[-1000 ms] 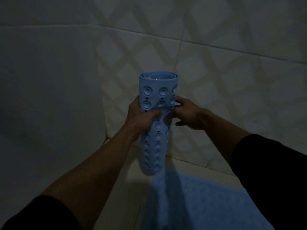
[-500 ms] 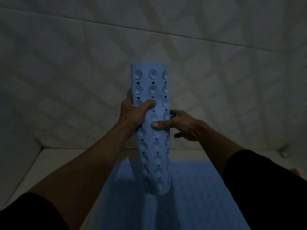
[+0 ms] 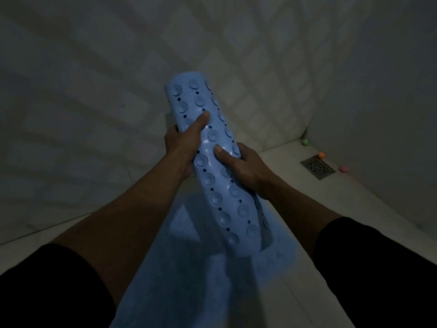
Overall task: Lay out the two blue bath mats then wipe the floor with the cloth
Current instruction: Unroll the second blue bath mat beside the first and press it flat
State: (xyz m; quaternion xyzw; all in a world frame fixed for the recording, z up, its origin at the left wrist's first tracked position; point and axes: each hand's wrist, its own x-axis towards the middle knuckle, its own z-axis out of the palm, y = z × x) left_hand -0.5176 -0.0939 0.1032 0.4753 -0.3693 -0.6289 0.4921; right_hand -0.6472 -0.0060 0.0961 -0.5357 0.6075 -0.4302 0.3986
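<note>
A rolled blue bath mat (image 3: 220,181) with suction cups and small holes is held in the air, tilted with its top to the left. My left hand (image 3: 186,140) grips its upper part, thumb across the front. My right hand (image 3: 246,169) holds the roll lower down on its right side, where a loose edge hangs free. Below them a second blue bath mat (image 3: 194,275) lies flat on the pale tiled floor (image 3: 331,268). No cloth is visible.
Tiled walls (image 3: 94,91) close in on the left, back and right. A metal floor drain (image 3: 318,166) sits in the far right corner, with a green ball (image 3: 305,142), an orange ball (image 3: 321,154) and a pink ball (image 3: 344,168) around it.
The view has swung right, bringing the drain and balls into sight. The roll has tilted, its lower end swinging to the right. My right hand has taken a fuller grip on it.
</note>
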